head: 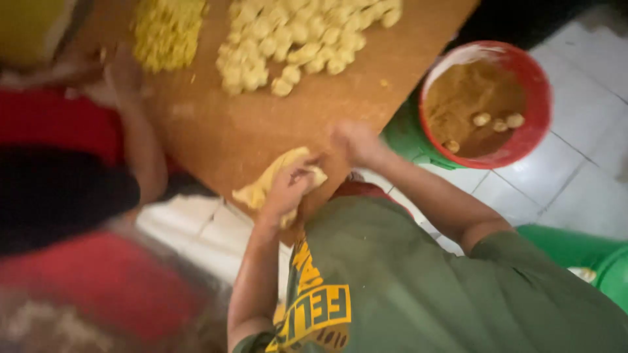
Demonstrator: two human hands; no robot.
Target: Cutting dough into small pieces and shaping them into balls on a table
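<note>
Wooden board (261,124), brown, fills the upper middle of the view.

Left hand (288,186) at the near edge of the board, fingers closed round a lump of yellow dough (275,176). The dough lies partly on the board, partly hanging off its near edge. Picture is blurred; the exact finger hold is hard to make out.

Right hand (356,140) just to the right of the dough, on the board near its right edge. Motion blur: cannot tell whether its fingers are apart or together, or whether it touches the dough.

Far side of the board: a heap of small pale dough balls (294,39); to its left, a smaller yellow heap (167,33).

Right of the board, on the white tiled floor (589,98): a red bowl (536,85) of brown crumbs with a few dough balls lying in it.

Left: another person's arm (140,131), red sleeve, resting at the board's left edge.
</note>
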